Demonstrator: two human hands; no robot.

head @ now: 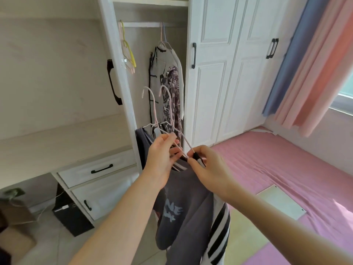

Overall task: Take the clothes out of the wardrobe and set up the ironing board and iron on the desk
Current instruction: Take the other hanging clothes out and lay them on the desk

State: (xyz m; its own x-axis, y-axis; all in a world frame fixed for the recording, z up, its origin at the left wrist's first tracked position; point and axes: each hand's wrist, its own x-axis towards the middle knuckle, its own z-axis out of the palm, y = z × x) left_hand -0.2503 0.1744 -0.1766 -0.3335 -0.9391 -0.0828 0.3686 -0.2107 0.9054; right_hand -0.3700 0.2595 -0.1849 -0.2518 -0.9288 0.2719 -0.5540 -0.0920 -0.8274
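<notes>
Wardrobe (210, 102): white, fills the upper half of the frame. One door stands open at the left and shows a compartment at top centre; the doors to the right are closed.
Rail (141, 24): runs across the top of the open compartment. Two bare hangers (128, 50), yellow and pink, hang at its left end. A pale garment with dark trim (164, 60) and a floral garment (172, 87) hang at its right end.
Left hand (162, 159): centre of the frame, in front of the compartment. Its fingers curl round the wires of two pale hangers (171, 109), whose hooks stick up free of the rail.
Right hand (208, 169): just right of the left hand. Thumb and fingers pinch the shoulder end of one of those hangers together with a bit of black-and-white cloth.
Grey T-shirt (183, 197): hangs from the held hangers below both hands, lower centre, with pale lettering on its front.
Striped garment (219, 224): white with black bars, hangs at the T-shirt's right edge, under the right wrist.
Drawers (95, 169): white with black handles, lower left, below the open door.
Bed (286, 169): pink sheet, right of the frame, up against the closed doors.
Curtains (305, 54): blue and pink, upper right corner.
</notes>
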